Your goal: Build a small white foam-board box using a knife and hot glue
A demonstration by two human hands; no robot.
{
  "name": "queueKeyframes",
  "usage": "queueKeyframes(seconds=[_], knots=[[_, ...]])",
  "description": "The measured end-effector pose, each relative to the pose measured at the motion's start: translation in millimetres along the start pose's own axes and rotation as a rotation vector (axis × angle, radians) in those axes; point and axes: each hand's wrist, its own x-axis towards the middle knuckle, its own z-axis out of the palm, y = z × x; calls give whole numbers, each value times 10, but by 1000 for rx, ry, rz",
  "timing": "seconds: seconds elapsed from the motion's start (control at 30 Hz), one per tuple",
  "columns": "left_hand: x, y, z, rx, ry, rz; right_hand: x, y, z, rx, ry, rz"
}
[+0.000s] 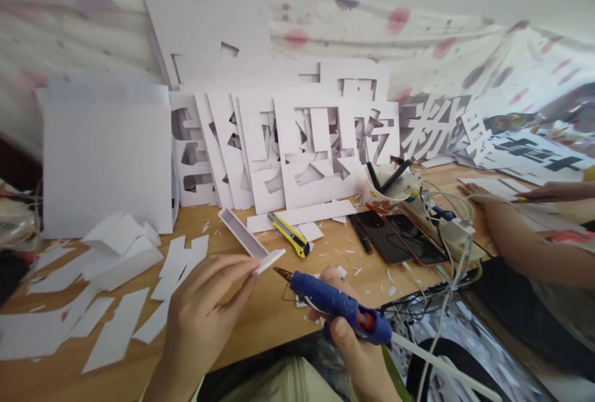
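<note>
Between thumb and fingertips, my left hand (207, 309) pinches a small white foam board strip (269, 261) above the table. My right hand (351, 343) is wrapped round a blue hot glue gun (334, 303), with a white glue stick (441, 365) trailing from its back. The gun's nozzle points left at the strip, a small gap apart from it. Just behind the strip lies a narrow open white tray-like piece (242, 233). A yellow utility knife (290, 236) rests on the table beyond both hands.
White boards with cut-out shapes (302, 185) lean along the back. Loose white strips (118, 327) and folded pieces lie at left. To the right are phones (385, 238), a cup of pens (383, 194), and tangled cables (449, 247). Another person's arms (520, 235) rest at far right.
</note>
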Motion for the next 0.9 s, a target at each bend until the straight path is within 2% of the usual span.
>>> queueKeyframes(seconds=[0.1,0.4,0.57,0.7,0.9], knots=[[-7,17,-16,47,43,21,-5,-8,23,-58,-23,-62],[-8,13,-38,27,49,41,-117,52,50,-171,-15,-8],[-17,9,-39,20,49,42,-220,90,84,-155,134,80],[-13,23,-45,28,46,58,-253,88,82,-164,106,117],[-4,37,-58,38,40,55,-255,76,71,-149,201,187]])
